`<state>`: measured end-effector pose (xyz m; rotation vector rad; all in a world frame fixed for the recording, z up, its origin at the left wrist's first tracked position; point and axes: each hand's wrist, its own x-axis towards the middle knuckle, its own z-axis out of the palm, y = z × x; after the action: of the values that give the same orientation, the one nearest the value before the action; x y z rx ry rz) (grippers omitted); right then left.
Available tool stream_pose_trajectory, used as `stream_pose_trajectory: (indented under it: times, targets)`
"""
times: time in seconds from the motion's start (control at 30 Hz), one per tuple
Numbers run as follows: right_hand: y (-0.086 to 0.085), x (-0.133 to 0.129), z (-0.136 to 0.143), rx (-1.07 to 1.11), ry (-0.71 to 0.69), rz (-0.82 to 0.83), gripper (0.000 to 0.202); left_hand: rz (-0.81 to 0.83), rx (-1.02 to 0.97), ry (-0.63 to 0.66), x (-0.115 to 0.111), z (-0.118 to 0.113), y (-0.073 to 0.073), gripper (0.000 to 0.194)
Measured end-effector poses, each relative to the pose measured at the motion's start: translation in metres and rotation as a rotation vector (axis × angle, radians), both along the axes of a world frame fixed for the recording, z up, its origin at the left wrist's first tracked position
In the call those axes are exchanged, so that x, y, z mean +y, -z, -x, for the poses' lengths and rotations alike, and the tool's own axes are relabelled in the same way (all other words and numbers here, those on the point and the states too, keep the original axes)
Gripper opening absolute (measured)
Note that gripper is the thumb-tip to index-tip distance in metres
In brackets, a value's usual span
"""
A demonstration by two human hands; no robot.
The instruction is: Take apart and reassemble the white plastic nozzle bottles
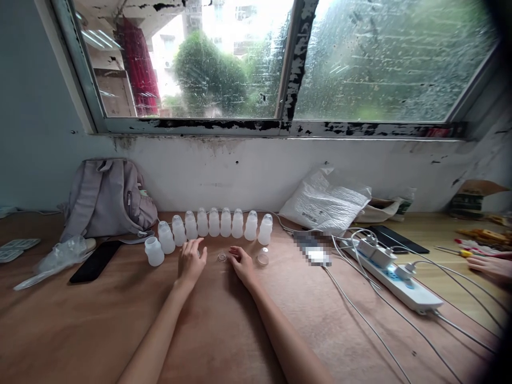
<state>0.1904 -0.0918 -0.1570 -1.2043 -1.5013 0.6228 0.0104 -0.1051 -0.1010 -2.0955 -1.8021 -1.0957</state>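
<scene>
My left hand (192, 262) hovers low over the table, fingers loosely bent and thumb apart, holding nothing that I can see. Just behind it stands a curved row of small frosted baby bottles (226, 222) with clear domed tops. At the row's left end, an uncapped bottle (154, 252) stands upright with its neck bare. My right hand (242, 264) rests on the table with fingers loosely extended. Its fingertips are beside a clear flat ring (222, 257); whether they touch it I cannot tell. To the right of that hand lies a clear domed piece (263, 256).
A grey backpack (108, 200), a black phone (95, 262) and a crumpled plastic bag (64, 253) lie left. On the right are a silver mailer bag (326, 200), a white power strip (404, 282) with trailing cables and a dark tablet (396, 239). Another person's hand (490, 268) is far right.
</scene>
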Motion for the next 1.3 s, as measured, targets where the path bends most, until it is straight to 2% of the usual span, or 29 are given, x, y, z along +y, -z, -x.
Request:
stream_pose_trajectory:
  times: [0.07, 0.17, 0.23, 0.3, 0.4, 0.5, 0.57, 0.67, 0.77, 0.87, 0.93, 1.0, 1.07, 1.13, 1.3]
  targets:
    - [0.000, 0.001, -0.001, 0.062, 0.008, 0.016, 0.026, -0.050, 0.056, -0.051, 0.006, 0.012, -0.023, 0.030]
    - [-0.001, 0.001, -0.002, 0.095, 0.023, 0.026, 0.025, -0.073, 0.124, -0.273, 0.022, 0.041, -0.055, 0.038]
    - [-0.001, 0.001, -0.002, 0.109, 0.029, 0.032, 0.024, -0.012, 0.166, -0.407, 0.035, 0.060, -0.067, 0.048]
    - [-0.002, 0.000, -0.002, 0.126, 0.031, 0.036, 0.025, 0.115, 0.226, -0.477, 0.045, 0.075, -0.072, 0.055]
    - [-0.003, -0.001, -0.003, 0.150, 0.035, 0.041, 0.025, 0.268, 0.301, -0.460, 0.051, 0.087, -0.071, 0.045]
    - [-0.002, -0.002, -0.004, 0.176, 0.041, 0.049, 0.025, 0.267, 0.314, -0.425, 0.048, 0.089, -0.071, 0.037]
    - [-0.002, -0.003, -0.005, 0.198, 0.042, 0.052, 0.024, 0.199, 0.287, -0.418, 0.041, 0.085, -0.077, 0.036]
    - [-0.004, -0.005, -0.005, 0.243, 0.039, 0.057, 0.022, 0.016, 0.217, -0.386, 0.024, 0.070, -0.092, 0.036]
    - [-0.005, -0.006, -0.006, 0.309, 0.039, 0.066, 0.021, -0.189, 0.134, -0.250, 0.004, 0.045, -0.101, 0.037]
    - [-0.004, -0.006, -0.010, 0.399, 0.052, 0.085, 0.020, -0.262, -0.020, -0.032, -0.013, 0.015, -0.090, 0.037]
    - [-0.002, -0.005, -0.012, 0.469, 0.067, 0.105, 0.021, -0.237, -0.104, 0.088, -0.021, -0.005, -0.072, 0.035]
    - [0.000, -0.004, -0.015, 0.544, 0.076, 0.128, 0.022, -0.189, -0.171, 0.156, -0.027, -0.022, -0.050, 0.034]
    - [0.001, -0.003, -0.017, 0.621, 0.074, 0.150, 0.022, -0.141, -0.219, 0.190, -0.031, -0.033, -0.032, 0.034]
    - [0.003, -0.004, -0.020, 0.695, 0.056, 0.172, 0.022, -0.123, -0.261, 0.203, -0.031, -0.039, -0.019, 0.035]
    - [0.000, -0.008, -0.032, 0.816, -0.057, 0.256, 0.028, -0.112, -0.394, 0.212, -0.028, -0.044, -0.002, 0.039]
